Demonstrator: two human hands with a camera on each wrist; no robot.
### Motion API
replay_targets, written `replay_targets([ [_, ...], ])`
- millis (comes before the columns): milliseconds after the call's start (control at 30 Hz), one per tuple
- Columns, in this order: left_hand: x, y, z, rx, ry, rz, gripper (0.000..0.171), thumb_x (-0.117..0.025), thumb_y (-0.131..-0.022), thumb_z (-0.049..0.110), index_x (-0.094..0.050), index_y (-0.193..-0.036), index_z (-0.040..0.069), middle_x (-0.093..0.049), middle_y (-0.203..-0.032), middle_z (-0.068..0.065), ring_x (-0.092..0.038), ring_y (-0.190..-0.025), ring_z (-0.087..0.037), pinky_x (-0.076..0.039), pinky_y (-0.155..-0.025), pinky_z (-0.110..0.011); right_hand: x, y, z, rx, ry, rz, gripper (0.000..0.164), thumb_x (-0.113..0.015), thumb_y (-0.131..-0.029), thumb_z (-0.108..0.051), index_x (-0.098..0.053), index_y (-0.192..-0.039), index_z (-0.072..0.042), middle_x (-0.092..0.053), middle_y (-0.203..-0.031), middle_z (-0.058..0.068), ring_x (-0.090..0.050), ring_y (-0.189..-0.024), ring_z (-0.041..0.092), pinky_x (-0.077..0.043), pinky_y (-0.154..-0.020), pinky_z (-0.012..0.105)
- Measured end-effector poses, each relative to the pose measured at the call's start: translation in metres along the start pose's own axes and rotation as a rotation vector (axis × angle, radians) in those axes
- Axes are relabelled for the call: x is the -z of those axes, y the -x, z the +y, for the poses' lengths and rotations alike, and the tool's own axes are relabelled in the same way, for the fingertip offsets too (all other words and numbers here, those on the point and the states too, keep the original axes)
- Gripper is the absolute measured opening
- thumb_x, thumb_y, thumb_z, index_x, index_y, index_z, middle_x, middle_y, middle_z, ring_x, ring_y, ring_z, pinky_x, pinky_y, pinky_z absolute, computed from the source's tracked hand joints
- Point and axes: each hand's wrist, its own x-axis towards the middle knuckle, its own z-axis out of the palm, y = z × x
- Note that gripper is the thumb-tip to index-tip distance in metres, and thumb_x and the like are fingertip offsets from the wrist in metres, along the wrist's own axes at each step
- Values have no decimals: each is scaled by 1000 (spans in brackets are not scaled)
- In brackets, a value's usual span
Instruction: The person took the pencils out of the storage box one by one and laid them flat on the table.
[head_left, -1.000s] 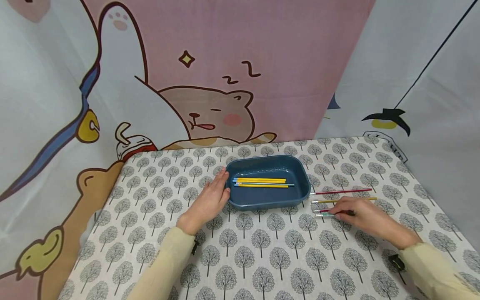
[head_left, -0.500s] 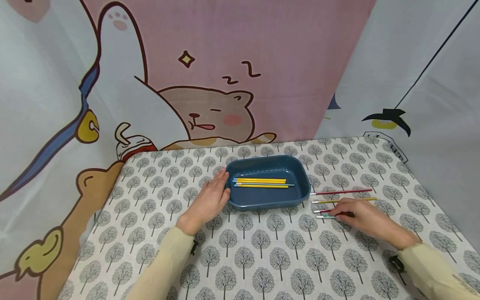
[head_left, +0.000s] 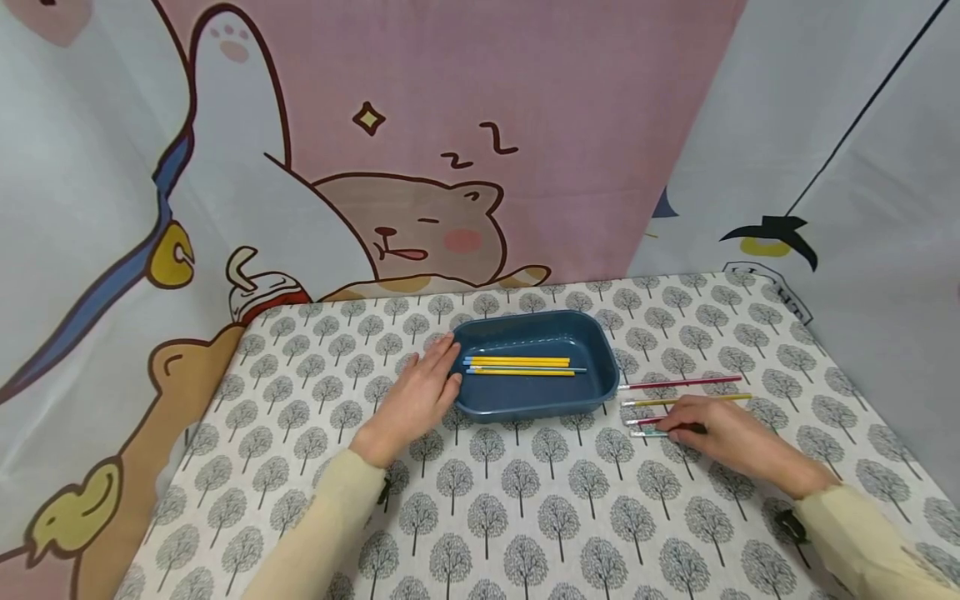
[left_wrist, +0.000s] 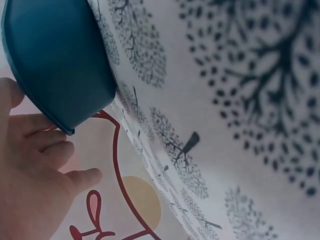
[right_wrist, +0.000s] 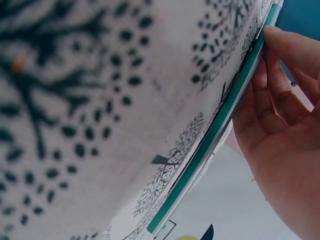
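My left hand rests its fingers against the left end of a dark blue tray, fingertips right at the rim. Inside the tray lie several yellow pencils with pale blue ends and one thinner bluish pencil. To the right of the tray, my right hand pinches a green pencil between thumb and fingers, low over the cloth. Beside it, partly covered by the hand, is a dark red pencil. Farther back lie a yellow pencil and another red pencil, roughly parallel.
A white cloth printed with grey trees covers the table. Behind the table hangs a pink and white curtain with cartoon animals, and a pale curtain borders the right side.
The green pencil's near end has shifted slightly toward me in the right hand. The head view has moved a little; the left hand and the tray stay put.
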Motion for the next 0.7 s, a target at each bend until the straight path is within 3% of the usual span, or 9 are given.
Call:
replay_targets([
  [200,1,-3,1,29,11,-70,62,-40,-112,35,-27,-163,1,-15,-172,-13,-21,-156,-32,-24,-122,-62,0,1,0,8,2,7,25,-78,-90,-4,-81,-107,-22,-67,-102,-17,-61,-87,-3,-58,-74,27],
  [700,-2,-5,-3,53,-23,-112,69,-33,-112,44,-16,-165,2,-10,-173,-13,-16,-158,-30,-24,-122,-63,-3,2,1,12,67,25,25,-81,-87,-7,-81,-108,-22,-67,-103,-17,-62,-90,0,-59,-78,32],
])
